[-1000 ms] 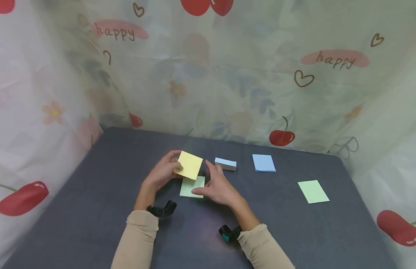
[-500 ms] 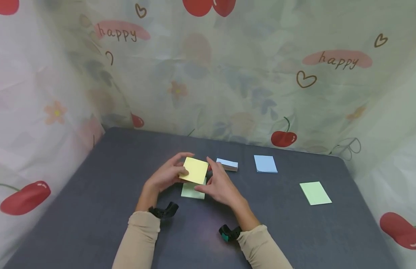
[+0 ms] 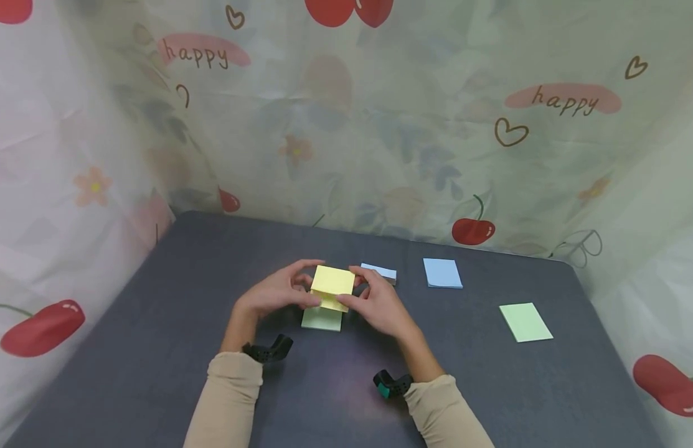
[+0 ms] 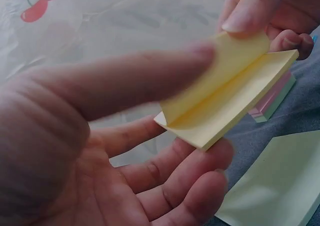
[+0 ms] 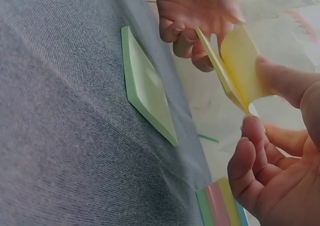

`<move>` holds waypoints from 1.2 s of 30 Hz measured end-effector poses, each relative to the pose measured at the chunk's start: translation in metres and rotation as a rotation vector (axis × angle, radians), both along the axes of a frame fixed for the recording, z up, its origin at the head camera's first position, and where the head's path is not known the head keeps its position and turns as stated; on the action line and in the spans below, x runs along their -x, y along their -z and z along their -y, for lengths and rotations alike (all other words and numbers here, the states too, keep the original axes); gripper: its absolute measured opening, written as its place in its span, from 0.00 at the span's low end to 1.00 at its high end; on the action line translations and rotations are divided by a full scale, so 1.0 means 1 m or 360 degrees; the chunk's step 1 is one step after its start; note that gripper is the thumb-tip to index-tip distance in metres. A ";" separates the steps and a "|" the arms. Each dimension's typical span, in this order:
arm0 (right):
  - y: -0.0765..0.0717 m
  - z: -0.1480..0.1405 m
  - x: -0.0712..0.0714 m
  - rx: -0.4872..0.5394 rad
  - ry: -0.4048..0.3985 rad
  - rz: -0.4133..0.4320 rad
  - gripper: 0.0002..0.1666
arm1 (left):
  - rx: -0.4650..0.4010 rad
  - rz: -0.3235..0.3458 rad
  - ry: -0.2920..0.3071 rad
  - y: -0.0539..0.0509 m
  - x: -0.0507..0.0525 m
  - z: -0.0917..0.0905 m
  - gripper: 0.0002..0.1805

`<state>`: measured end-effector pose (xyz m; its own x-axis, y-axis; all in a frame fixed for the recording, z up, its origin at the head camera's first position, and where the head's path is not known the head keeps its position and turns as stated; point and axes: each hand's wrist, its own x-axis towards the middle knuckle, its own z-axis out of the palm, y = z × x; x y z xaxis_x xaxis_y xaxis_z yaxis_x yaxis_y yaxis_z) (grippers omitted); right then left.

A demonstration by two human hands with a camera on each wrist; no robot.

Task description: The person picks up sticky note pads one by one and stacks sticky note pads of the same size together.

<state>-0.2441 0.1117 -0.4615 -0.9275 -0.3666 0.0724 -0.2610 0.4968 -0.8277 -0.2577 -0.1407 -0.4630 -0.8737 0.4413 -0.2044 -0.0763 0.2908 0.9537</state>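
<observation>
Raised above the table between both hands is a yellow sticky note pad (image 4: 235,106). Its top sheet (image 4: 240,51) is bent up from the pad. My left hand (image 3: 276,291) holds the pad's left side, fingers underneath and thumb near the raised sheet. On the other side, my right hand (image 3: 380,308) has its thumb on the sheet and its fingers at the pad's edge. Below them lies a pale green sticky note pad (image 3: 322,320), partly hidden in the head view. Just behind the right hand is a block of multicoloured sticky notes (image 5: 220,201).
A blue sticky note pad (image 3: 443,274) lies at the back right of the dark cloth-covered table (image 3: 155,348). Farther right rests another light green pad (image 3: 525,322). A printed curtain (image 3: 368,124) surrounds the back and sides.
The yellow pad has shifted right and tilted. My right hand, formerly beside it, now takes hold of its right side. The top sheet has come up from the pad.
</observation>
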 end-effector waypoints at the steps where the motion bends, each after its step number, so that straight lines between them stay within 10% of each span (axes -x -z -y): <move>1: 0.000 0.000 0.000 0.0020 0.0002 0.0017 0.39 | 0.0001 -0.0005 0.0017 0.000 0.000 0.001 0.50; 16: 0.004 0.002 -0.002 0.0122 0.0009 0.0147 0.37 | -0.0053 -0.0004 0.0156 0.000 -0.003 0.010 0.51; 36: 0.022 0.006 0.001 -0.0118 -0.0210 0.0170 0.53 | 0.0331 -0.0083 0.0109 0.016 0.003 0.012 0.46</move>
